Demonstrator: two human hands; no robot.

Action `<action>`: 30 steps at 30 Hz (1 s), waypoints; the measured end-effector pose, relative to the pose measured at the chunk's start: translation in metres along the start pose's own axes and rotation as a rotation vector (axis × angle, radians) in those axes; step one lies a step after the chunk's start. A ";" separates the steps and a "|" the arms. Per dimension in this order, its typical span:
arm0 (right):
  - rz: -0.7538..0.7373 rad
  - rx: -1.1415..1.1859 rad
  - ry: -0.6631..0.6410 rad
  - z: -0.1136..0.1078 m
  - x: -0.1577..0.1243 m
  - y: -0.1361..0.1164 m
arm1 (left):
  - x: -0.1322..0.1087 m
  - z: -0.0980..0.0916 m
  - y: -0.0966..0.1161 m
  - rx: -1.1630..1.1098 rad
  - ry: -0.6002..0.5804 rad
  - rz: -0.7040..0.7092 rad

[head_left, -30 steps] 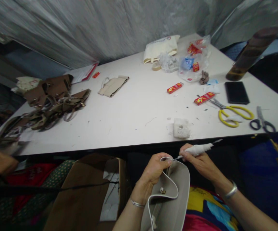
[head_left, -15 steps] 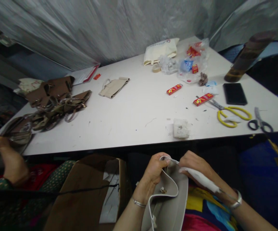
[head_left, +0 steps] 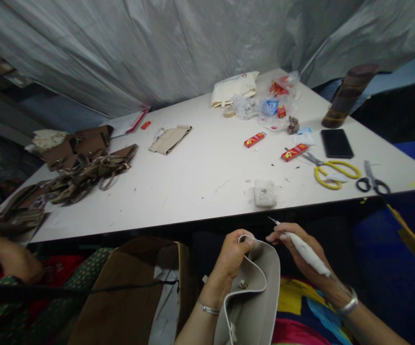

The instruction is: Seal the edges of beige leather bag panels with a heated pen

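Observation:
My left hand (head_left: 233,251) is closed on the upper edge of a beige handbag (head_left: 267,268), thumb over the rim. The bag hangs open in front of my lap, its pale edge curving in a wave and a small gold-coloured metal piece showing inside. To the right of the bag and apart from it, my right hand (head_left: 297,239) grips a white pen-like tool (head_left: 310,256) with a thin metal tip pointing up and left. On the table edge above my hands sits a whitish square block (head_left: 265,193) with dark marks.
The white table (head_left: 193,187) carries yellow-handled scissors (head_left: 344,165), black-handled scissors (head_left: 371,182), a phone (head_left: 337,143), a dark bottle (head_left: 347,96), red boxes (head_left: 293,152) and a beige bag piece (head_left: 169,140). Brown bags (head_left: 92,167) lie left, near another person's arm (head_left: 13,256). A cardboard box (head_left: 128,287) stands below.
My right hand has moved right, away from the bag's rim, and the tool's tip now shows. My left hand keeps its hold on the bag. The view has shifted slightly.

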State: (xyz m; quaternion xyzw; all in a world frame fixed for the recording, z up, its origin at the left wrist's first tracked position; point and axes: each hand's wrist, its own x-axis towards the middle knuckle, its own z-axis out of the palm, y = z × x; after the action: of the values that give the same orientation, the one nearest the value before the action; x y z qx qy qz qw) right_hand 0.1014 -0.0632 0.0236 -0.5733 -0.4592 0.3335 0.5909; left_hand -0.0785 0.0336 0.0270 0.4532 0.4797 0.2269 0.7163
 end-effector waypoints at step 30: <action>0.111 -0.071 0.115 0.007 -0.017 -0.007 | -0.010 0.012 0.013 0.173 -0.161 0.046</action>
State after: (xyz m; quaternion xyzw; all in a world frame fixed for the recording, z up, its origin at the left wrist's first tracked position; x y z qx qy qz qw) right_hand 0.0878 -0.0767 0.0273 -0.6367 -0.4037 0.3157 0.5761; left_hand -0.0706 0.0273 0.0449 0.5408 0.4280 0.1640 0.7053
